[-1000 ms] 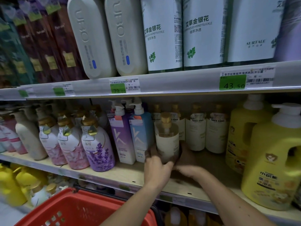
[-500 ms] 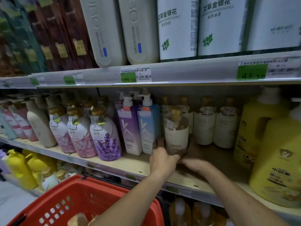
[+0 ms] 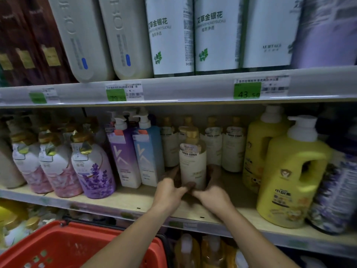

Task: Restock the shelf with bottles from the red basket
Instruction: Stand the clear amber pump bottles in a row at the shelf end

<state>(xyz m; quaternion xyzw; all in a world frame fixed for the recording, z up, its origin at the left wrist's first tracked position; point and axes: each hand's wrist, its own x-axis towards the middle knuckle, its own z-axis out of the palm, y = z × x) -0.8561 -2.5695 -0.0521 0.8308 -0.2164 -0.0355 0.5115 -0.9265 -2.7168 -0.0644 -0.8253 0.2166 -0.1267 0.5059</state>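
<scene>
1. Down at seven o'clock, nearest me, sits the red basket (image 3: pixel 81 246); its inside is mostly out of sight, so I cannot tell how many bottles are left in it.
2. Both forearms reach up from the bottom edge toward the middle shelf (image 3: pixel 135 205), meeting near its centre.
3. At the shelf's front edge the left hand (image 3: pixel 168 192) and right hand (image 3: pixel 211 194) cup the base of the cream bottle (image 3: pixel 192 161) with the gold cap, fingers curled round its lower sides and thumbs nearly touching in front.
4. That bottle stands upright on the shelf board, forward of its matching row (image 3: pixel 224 147), between the blue pump bottle (image 3: pixel 149 153) at nine o'clock and the yellow jugs (image 3: pixel 293 171) at three o'clock.
5. Over the last second the hands have kept the same grip, and the bottle's printed label has turned more squarely toward the aisle; it looks to me like facing-up rather than lifting.
6. I'd judge this bottle almost placed: what remains is a small push back into line with its row, then letting go and returning to the basket.
7. Farther up, at twelve o'clock, the upper shelf carries tall white bottles (image 3: pixel 170 35) above green price tags (image 3: pixel 247 92).
</scene>
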